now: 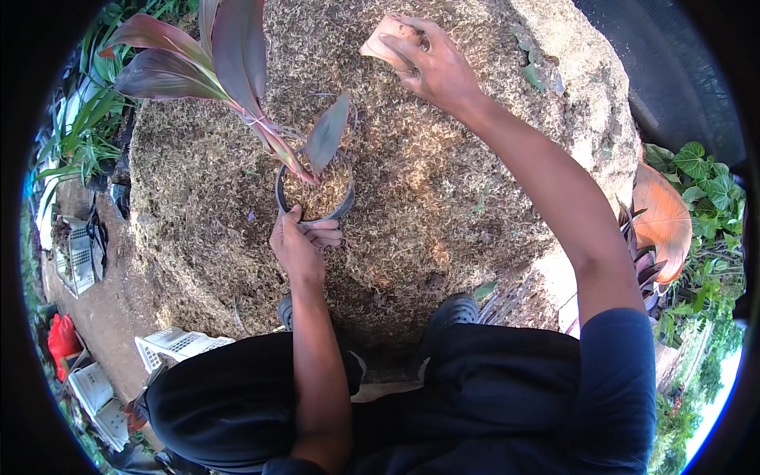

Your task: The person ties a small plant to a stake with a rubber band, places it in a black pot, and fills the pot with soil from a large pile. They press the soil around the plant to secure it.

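Observation:
My left hand [306,244] grips the near rim of a black plastic plant pot [345,203], thumb inside and fingers curled around its outer wall. Loose brown husk mix [320,199] fills the pot. From it a plant with broad dark red-green leaves [237,53] leans to the upper left; one separate-looking leaf [328,133] stands at the pot's far right side. Farther off at the upper right, my right hand [436,68] holds a small pale orange cup-like container [389,43], tilted over the mound. The fingers hide part of this container, and its contents cannot be made out.
A broad mound of husk-mixed soil [404,255] spreads before my feet. White plastic baskets [178,343] stand at the lower left, with a red bag [62,344] beyond. At the right are an orange rounded pot [662,219] and leafy green plants [706,178]. Dark netting [665,71] borders the upper right.

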Demonstrator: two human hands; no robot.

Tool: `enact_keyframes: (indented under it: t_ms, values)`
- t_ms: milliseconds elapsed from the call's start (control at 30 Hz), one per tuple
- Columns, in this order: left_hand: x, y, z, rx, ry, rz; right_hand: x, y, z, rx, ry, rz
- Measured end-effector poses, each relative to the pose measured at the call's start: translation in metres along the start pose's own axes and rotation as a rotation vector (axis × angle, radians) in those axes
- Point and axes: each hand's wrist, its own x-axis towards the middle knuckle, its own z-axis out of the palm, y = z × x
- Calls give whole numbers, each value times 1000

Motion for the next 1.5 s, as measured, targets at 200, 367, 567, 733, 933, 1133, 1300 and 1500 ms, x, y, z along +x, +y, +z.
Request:
enact_keyframes:
  t_ms: [200,367,567,733,933,1133,1300,1500]
  values:
    - [-9,47,0,49,120,184,83,-77,36,348,53,129]
    - [-12,121,-8,136,206,281,56,-139,36,537,-278,151]
    - [7,223,2,127,107,443,39,-168,18,429,-286,77]
    - [17,321,7,182,-160,352,29,-235,-13,453,-96,207]
    - [-25,358,-38,308,-207,333,50,-360,-32,616,-137,56]
    - [-37,358,-86,308,-115,242,66,-454,23,371,-152,-420]
    - [-5,355,-96,221,-147,251,11,-437,71,360,-281,-611]
    - [27,350,-84,213,-226,109,-64,-330,47,410,-420,-569]
